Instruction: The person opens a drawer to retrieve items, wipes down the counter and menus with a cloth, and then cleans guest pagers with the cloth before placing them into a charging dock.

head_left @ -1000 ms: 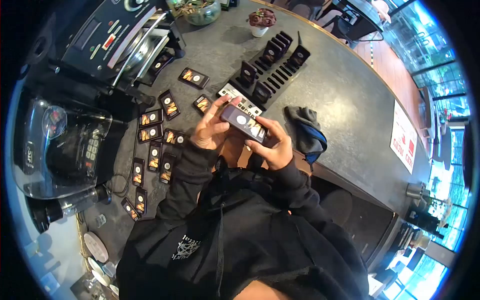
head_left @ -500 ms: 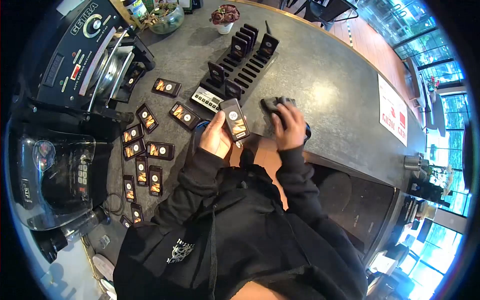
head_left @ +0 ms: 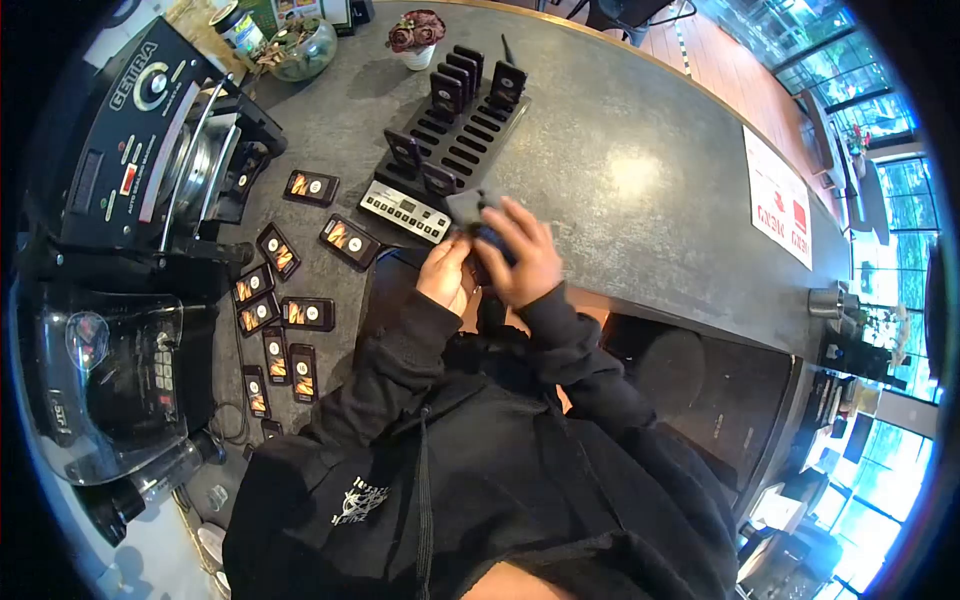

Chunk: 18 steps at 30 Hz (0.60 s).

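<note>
My left hand [head_left: 445, 275] is closed on a black pager, held at the counter's front edge. That pager is almost wholly hidden now behind my right hand [head_left: 522, 252], which grips a dark grey cloth [head_left: 472, 204] against it. Just beyond my hands stands a black charging dock [head_left: 480, 135] with a silver keypad panel [head_left: 405, 210]. Several pagers stand upright in its slots, among them one pager [head_left: 508, 84] at the far right corner. To the left, more numbered pagers with an orange picture lie on the counter, the nearest being a pager [head_left: 350, 242] beside the keypad.
A black sealing machine [head_left: 120, 150] and a machine with a clear cover [head_left: 110, 370] line the left side. At the back are a small pot of dark flowers [head_left: 416, 40] and a glass bowl [head_left: 304, 55]. A white printed sheet [head_left: 780, 200] lies on the right.
My right hand has lifted the cloth off the counter and brought it left onto the pager. My left hand still holds the pager, whose numbered face is now covered. The view has shifted slightly.
</note>
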{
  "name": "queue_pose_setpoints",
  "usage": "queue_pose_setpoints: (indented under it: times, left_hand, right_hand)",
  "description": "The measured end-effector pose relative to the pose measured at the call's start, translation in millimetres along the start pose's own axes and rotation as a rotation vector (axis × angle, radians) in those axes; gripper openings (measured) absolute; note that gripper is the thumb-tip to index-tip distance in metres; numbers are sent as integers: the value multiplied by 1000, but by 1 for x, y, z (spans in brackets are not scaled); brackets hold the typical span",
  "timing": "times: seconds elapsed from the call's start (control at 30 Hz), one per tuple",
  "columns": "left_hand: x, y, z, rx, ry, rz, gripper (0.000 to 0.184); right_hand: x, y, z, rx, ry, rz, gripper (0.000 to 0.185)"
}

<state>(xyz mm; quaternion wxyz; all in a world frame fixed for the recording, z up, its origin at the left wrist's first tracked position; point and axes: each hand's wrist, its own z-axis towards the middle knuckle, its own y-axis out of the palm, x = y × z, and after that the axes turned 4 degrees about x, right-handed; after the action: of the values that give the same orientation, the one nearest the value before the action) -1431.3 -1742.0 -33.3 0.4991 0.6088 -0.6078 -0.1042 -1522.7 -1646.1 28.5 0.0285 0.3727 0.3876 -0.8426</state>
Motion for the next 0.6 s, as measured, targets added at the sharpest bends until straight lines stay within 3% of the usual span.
queue_pose_setpoints:
  times: [0.13,0.17,0.23,0.37,0.5,0.6]
  left_hand:
    - [10,0,0,-47,44,36,25]
    - [9,-10,1,-104,40,42,26]
    - [2,2,-7,60,64,70,26]
    - [4,18,-15,10,29,-53,24]
    - [23,8,-15,-75,-12,-65,22]
    - [10,12,-25,-7,41,-15,21]
  right_hand:
    - [-4,4,-31,11,-166,-93,29]
    - [-1,6,-33,10,-167,-90,29]
    - [-5,4,-32,49,-157,-139,29]
    - [-17,2,-1,20,-9,-199,38]
    - [-27,-4,-33,-12,-229,-247,36]
    - [-21,-1,-26,33,-148,-216,35]
